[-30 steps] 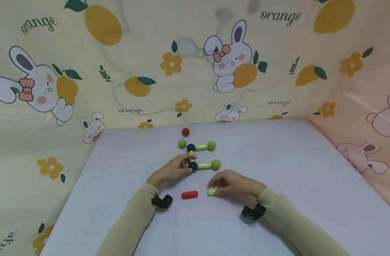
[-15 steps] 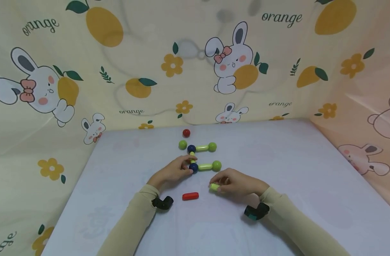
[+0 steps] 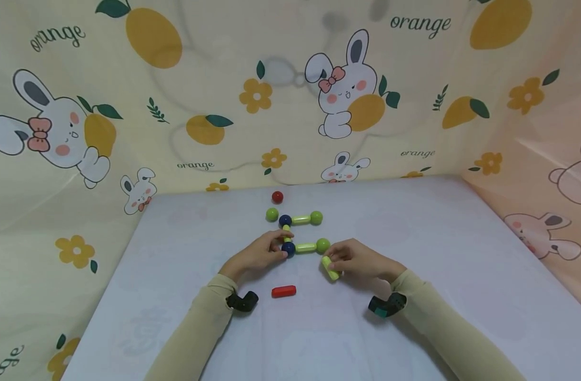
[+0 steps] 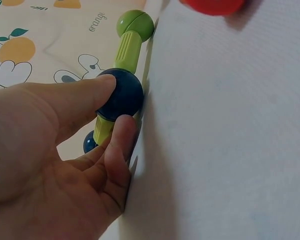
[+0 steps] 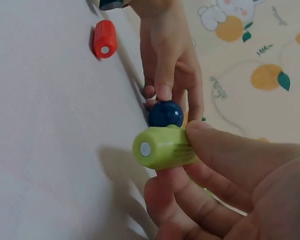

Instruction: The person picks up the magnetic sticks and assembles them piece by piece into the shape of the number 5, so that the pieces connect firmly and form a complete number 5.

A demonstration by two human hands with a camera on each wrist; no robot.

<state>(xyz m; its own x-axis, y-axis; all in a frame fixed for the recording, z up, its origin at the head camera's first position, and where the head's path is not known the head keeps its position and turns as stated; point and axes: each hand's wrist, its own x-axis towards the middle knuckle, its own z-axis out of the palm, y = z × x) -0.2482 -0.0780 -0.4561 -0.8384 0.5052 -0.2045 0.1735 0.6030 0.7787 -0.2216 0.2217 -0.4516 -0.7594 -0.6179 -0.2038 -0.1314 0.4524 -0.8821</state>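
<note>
My left hand grips the near dark blue ball of a ball-and-rod frame lying on the table, thumb on one side and fingertips on the other. A yellow-green rod runs right from that ball to a green ball. Another short rod leads back to a second blue ball, which carries a rod and a green ball. Between thumb and fingers, my right hand pinches a loose yellow-green magnetic rod, tilted, just in front of the near green ball. A silvery disc shows in its end.
A red rod lies on the white table nearer me, between the forearms. Behind the frame sit a loose green ball and a red ball. A printed cloth wall stands at the back and sides.
My right hand has picked the yellow-green rod up off the table, moved it forward and slightly right, and turned it to a slant. The left hand stays on the blue ball.
</note>
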